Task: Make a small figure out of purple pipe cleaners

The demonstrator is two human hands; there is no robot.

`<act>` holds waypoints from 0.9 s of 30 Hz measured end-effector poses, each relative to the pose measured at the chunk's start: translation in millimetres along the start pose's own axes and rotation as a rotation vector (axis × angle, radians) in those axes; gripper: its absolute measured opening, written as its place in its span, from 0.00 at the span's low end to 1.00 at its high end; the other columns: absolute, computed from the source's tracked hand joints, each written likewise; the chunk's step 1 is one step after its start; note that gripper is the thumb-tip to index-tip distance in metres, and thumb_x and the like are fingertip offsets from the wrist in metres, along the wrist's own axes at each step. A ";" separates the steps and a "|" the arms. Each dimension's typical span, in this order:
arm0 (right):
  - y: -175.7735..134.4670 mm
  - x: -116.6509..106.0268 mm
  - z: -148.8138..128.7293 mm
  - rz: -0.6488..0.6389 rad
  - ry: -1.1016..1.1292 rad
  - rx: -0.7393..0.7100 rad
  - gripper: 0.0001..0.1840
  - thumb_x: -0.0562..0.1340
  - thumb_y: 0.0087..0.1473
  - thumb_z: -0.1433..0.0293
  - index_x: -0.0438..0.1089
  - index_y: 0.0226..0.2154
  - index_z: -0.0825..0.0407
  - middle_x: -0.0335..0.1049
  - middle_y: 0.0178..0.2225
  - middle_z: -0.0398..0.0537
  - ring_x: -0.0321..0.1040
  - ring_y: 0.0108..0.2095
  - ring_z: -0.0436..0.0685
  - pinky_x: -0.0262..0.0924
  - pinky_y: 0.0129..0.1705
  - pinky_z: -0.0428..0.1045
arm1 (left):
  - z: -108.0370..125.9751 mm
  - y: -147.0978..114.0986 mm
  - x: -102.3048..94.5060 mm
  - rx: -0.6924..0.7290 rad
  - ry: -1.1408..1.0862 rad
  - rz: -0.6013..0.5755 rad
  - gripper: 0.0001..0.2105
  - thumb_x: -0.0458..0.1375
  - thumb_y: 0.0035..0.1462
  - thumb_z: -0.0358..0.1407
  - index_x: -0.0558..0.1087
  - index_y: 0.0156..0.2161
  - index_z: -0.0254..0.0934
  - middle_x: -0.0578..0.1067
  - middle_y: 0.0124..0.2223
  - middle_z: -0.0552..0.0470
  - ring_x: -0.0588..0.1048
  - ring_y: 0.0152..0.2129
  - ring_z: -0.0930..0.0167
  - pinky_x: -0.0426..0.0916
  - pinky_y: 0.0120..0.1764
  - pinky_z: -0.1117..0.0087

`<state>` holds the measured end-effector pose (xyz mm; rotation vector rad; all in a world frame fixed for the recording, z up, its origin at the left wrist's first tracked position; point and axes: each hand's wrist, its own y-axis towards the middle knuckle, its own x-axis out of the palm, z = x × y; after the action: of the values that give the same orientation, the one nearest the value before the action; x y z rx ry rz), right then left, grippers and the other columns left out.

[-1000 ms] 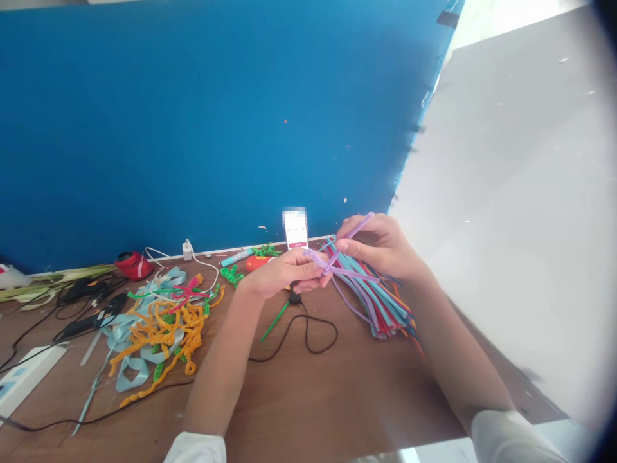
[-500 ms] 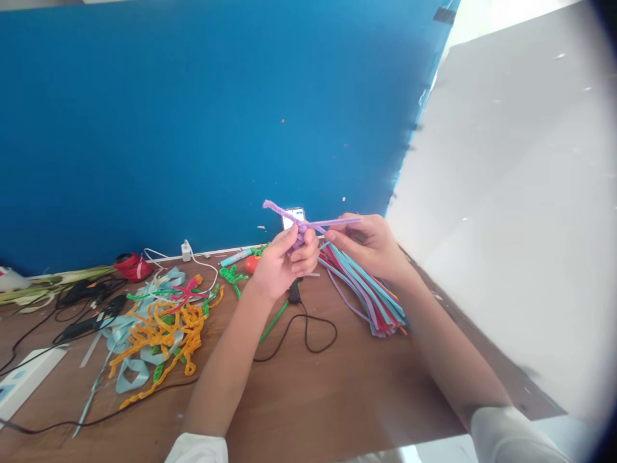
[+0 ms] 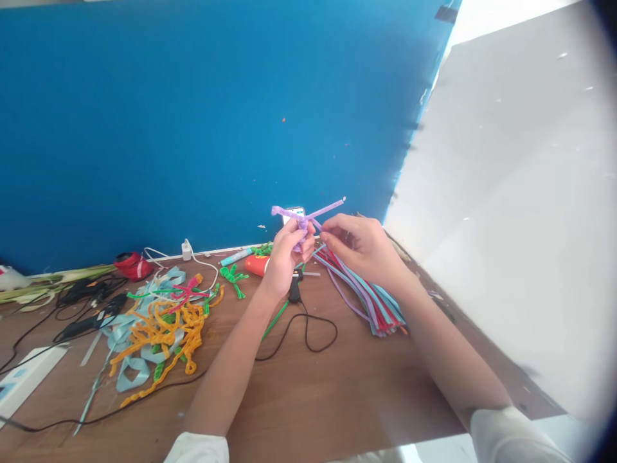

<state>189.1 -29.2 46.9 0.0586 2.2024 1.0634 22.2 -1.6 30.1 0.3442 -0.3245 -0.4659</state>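
Purple pipe cleaners (image 3: 326, 208) are twisted together in the air above the table. My left hand (image 3: 286, 254) pinches their wound middle between thumb and fingers. One fuzzy arm sticks out to the left, and a straight one points up to the right. A shorter purple end runs into the fingertips of my right hand (image 3: 361, 244), which are closed on it. Below the right hand lies a bundle of pipe cleaners (image 3: 380, 308) in light blue, purple and red. A lit phone (image 3: 295, 211) stands behind the left hand, partly hidden.
On the left is a heap of orange twisted pipe cleaners (image 3: 166, 328) with pale blue ribbon (image 3: 132, 379). A black cable (image 3: 332, 334) loops across the brown table. Also there are a white power strip (image 3: 29, 379), a blue marker (image 3: 236, 256) and a green twisted piece (image 3: 234, 276).
The left hand has turned the purple piece, so its straight right arm now tilts upward, free of the right hand. My right hand has shifted slightly left and stays pinched on the shorter end.
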 end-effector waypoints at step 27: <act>-0.4 0.1 -0.1 -0.068 -0.120 0.021 0.09 0.57 0.62 0.69 0.72 0.36 0.52 0.70 0.26 0.43 0.61 0.26 0.50 0.48 0.30 0.48 | -10.3 -2.8 0.2 0.116 0.301 0.058 0.10 0.50 0.65 0.41 0.65 0.35 0.38 0.60 0.26 0.57 0.59 0.22 0.75 0.57 0.27 0.73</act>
<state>189.0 -29.5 46.6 0.0549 2.0925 0.9746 25.2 -1.5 19.8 0.5101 -0.0680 -0.3329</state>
